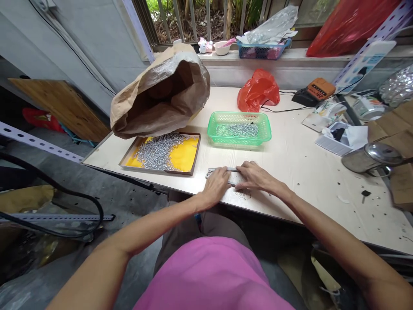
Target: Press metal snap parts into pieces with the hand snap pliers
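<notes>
Grip [256, 176] on metalwork [235, 178], pins [243, 130] in basket [238, 141] (and tray [184, 157])

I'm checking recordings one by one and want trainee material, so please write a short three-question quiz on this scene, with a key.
1. True or false: the left hand and the right hand both touch the flat grey piece.
2. The basket on the tabletop is: A) red; B) green; C) blue.
3. Fill in: seen from the person's side, the yellow-bottomed tray lies to the ___ of the basket.

Key: 1 true; 2 B; 3 left.
</notes>
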